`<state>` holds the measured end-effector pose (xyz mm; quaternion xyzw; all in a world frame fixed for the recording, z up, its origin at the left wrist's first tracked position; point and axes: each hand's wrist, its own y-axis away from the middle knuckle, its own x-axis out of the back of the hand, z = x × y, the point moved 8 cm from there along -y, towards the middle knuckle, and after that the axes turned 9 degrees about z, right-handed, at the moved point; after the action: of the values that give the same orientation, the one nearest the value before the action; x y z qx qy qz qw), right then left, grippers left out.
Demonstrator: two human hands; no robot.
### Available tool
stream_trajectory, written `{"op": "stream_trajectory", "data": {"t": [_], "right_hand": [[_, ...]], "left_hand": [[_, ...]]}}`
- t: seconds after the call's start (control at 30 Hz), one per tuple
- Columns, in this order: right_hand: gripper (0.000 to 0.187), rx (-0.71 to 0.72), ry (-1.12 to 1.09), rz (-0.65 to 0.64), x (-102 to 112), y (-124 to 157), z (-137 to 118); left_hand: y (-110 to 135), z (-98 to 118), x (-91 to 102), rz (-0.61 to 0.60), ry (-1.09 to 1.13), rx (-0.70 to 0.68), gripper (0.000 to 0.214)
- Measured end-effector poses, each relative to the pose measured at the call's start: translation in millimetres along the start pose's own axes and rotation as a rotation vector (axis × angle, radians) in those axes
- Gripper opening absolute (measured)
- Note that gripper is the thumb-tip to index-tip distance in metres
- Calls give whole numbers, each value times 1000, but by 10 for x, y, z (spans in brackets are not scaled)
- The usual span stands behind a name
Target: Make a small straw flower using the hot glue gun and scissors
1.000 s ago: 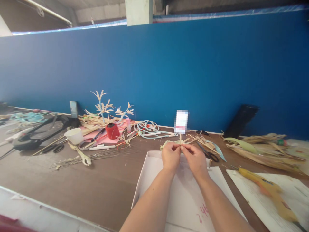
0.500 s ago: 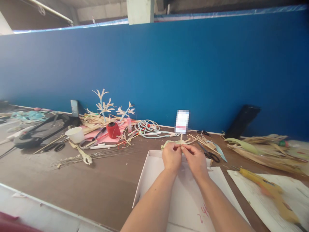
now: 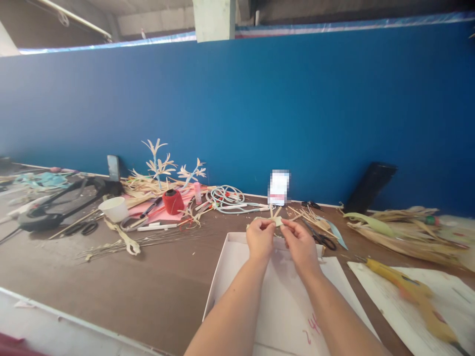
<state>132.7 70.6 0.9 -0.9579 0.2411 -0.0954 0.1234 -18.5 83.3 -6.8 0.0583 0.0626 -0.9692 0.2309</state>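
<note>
My left hand and my right hand are held together above the far edge of a shallow white box lid. Both pinch a small pale strip of dried husk between thumbs and fingertips, its thin ends sticking up above the fingers. More loose husk strips lie on the brown table just beyond the hands, and black scissors lie right of my right hand.
A red thread spool, white cup, coiled pale cable and husk flowers crowd the left back. A yellow glue gun lies on white paper at right, beside a heap of dried husks. A blue wall stands behind.
My hands have shifted slightly apart and turned the husk piece, so more of it shows between the fingertips. The view has barely moved.
</note>
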Motion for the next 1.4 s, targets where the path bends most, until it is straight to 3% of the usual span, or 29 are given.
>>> {"op": "stream_trajectory", "data": {"t": [0.23,0.6,0.9,1.13,1.3,1.4], "right_hand": [[33,44,69,-196,-210,106,-38],[31,106,109,-186,-191,125,-128],[50,-177,-243,-303,-306,184,-37],[40,-306,-387,-415,-361,242,-7],[25,-417,-525,-385,-365,241,35],[25,-448,-528,-354,-362,227,80]], "left_hand": [[-57,-152,-29,-17,185,149,16],[-39,-142,-46,-24,244,161,17],[-7,-104,-109,-91,268,152,18],[8,-102,-136,-145,285,219,20],[49,-69,-151,-182,301,275,18],[66,-64,-163,-203,302,295,19]]}}
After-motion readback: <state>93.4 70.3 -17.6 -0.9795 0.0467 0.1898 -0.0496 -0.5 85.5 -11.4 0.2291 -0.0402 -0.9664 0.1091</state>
